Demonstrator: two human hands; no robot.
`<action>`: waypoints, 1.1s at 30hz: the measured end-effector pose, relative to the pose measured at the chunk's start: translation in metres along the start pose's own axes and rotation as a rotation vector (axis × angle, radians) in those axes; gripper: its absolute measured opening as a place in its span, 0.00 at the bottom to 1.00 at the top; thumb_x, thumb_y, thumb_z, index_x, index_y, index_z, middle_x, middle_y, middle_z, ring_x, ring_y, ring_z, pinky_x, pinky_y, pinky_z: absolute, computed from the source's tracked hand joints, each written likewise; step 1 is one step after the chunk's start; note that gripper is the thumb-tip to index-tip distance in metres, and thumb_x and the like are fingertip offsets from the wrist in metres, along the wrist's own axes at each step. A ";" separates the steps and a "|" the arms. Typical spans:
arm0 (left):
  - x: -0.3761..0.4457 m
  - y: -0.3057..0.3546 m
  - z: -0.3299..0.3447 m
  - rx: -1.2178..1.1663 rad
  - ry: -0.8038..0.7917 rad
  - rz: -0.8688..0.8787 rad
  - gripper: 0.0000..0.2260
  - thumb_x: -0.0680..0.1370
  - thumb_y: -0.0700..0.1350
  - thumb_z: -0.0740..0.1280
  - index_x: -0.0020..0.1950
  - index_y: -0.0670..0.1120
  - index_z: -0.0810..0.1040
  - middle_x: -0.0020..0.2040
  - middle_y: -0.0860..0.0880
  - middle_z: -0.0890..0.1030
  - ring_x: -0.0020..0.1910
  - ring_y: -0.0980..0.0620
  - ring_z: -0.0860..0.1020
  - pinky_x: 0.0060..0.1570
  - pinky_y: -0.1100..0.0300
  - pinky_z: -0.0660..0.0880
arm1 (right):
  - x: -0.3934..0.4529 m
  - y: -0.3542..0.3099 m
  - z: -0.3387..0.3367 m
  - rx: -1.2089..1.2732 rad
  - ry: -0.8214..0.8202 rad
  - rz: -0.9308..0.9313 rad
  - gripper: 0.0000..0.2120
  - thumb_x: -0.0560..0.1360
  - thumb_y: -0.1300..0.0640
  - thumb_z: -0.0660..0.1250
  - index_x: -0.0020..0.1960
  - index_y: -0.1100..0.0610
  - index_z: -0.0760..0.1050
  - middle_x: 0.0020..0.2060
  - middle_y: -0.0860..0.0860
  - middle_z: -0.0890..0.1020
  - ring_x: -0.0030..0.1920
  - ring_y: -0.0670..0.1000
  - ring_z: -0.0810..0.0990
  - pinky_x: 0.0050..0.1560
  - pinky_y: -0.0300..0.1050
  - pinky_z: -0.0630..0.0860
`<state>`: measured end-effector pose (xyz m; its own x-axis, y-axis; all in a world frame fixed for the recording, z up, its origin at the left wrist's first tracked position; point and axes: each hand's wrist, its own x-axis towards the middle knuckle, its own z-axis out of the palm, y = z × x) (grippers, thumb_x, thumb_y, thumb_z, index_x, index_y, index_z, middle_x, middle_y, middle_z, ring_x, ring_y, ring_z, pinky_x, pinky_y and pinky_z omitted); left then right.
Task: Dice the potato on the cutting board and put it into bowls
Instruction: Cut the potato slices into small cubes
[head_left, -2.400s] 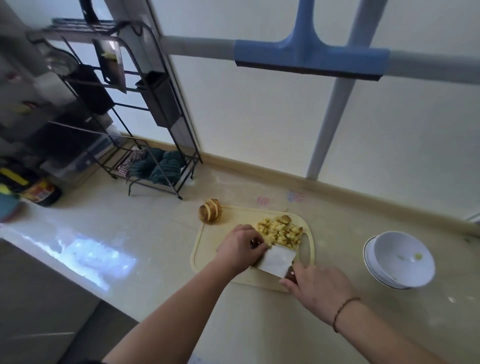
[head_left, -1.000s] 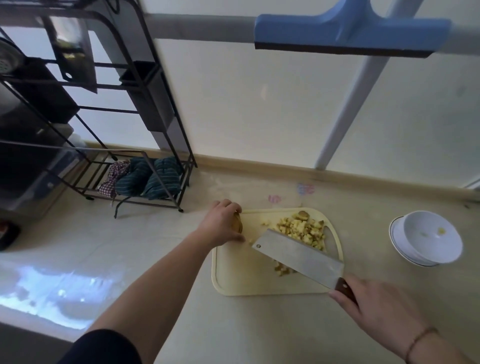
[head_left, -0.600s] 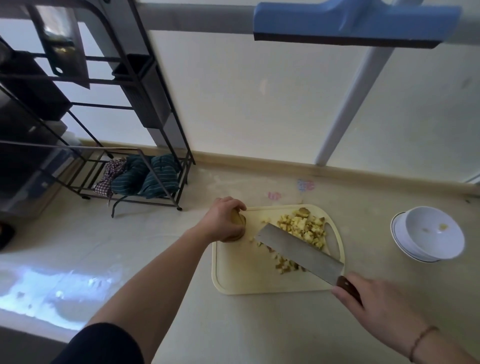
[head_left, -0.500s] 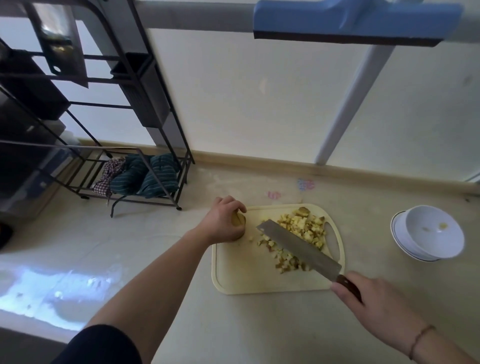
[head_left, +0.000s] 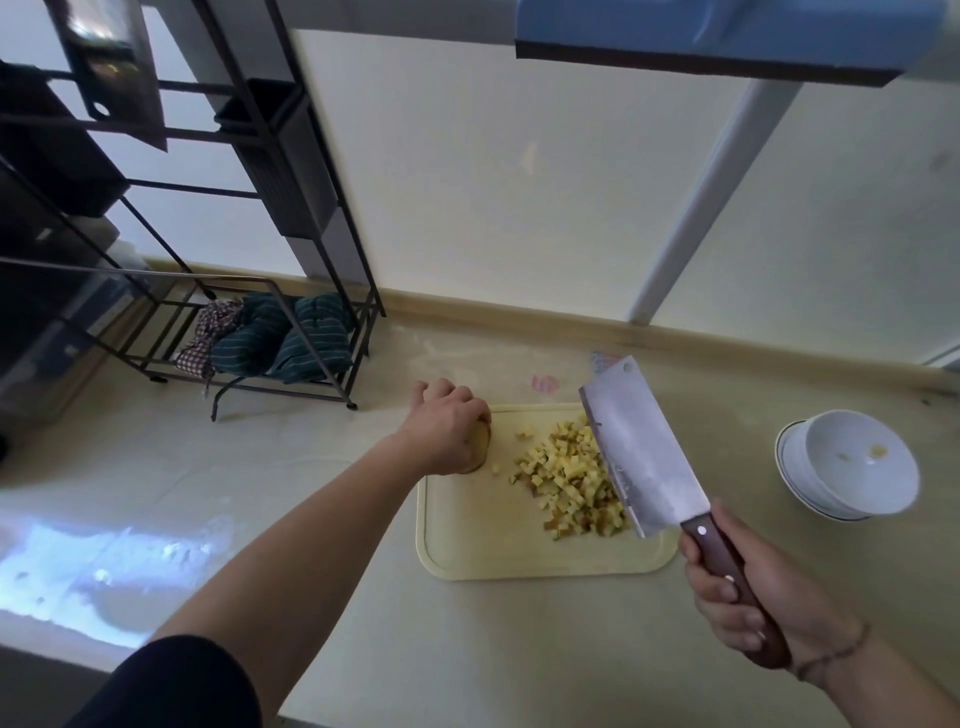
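- On a pale kitchen counter (head_left: 363, 623), a person's left hand (head_left: 448, 432) curls over the uncut potato piece (head_left: 481, 448) at the far-left corner of the cream cutting board (head_left: 483, 535), fingers wrapped down around it.
- Beside it, the right hand (head_left: 756, 605) is clenched on the wooden handle of a cleaver (head_left: 641, 449), whose broad blade hangs in the air above the right side of the board, clear of the food.
- Diced potato (head_left: 566, 480) lies heaped mid-board, partly behind the blade; a few stray cubes sit nearer the left hand.
- Stacked white bowls (head_left: 852, 467) wait well apart to the right, the top one holding only a scrap or two.
- Judged from this, the dicing is between cuts: the remaining piece must next be drawn to open board, steadied with fingertips tucked, and the blade brought down on it before any transfer to the bowls.
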<state>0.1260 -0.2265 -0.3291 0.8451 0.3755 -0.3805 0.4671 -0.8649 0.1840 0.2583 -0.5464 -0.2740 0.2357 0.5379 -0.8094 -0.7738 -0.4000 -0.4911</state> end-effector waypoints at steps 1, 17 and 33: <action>0.001 0.002 -0.002 -0.016 0.005 -0.014 0.19 0.77 0.50 0.69 0.68 0.55 0.74 0.66 0.51 0.74 0.71 0.44 0.64 0.76 0.38 0.51 | 0.001 0.000 -0.001 0.022 0.002 0.005 0.26 0.77 0.35 0.55 0.40 0.59 0.69 0.26 0.53 0.59 0.16 0.44 0.56 0.19 0.32 0.62; -0.050 0.042 0.042 -0.638 0.248 -0.024 0.11 0.79 0.41 0.71 0.61 0.45 0.81 0.51 0.50 0.81 0.49 0.50 0.80 0.48 0.64 0.76 | 0.038 0.030 -0.029 0.370 -0.866 0.088 0.29 0.83 0.40 0.39 0.59 0.58 0.71 0.36 0.49 0.67 0.29 0.47 0.69 0.33 0.39 0.75; -0.033 0.121 0.013 -2.478 -0.294 -0.293 0.34 0.85 0.63 0.48 0.72 0.35 0.71 0.66 0.37 0.80 0.66 0.40 0.79 0.64 0.50 0.77 | 0.023 0.035 -0.018 0.329 -0.914 0.091 0.27 0.83 0.39 0.43 0.57 0.57 0.71 0.33 0.49 0.66 0.21 0.43 0.59 0.24 0.36 0.67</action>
<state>0.1517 -0.3480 -0.3058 0.7970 0.1433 -0.5868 0.0127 0.9673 0.2534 0.2474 -0.5618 -0.3155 -0.2722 0.9391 -0.2096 -0.9249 -0.3155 -0.2124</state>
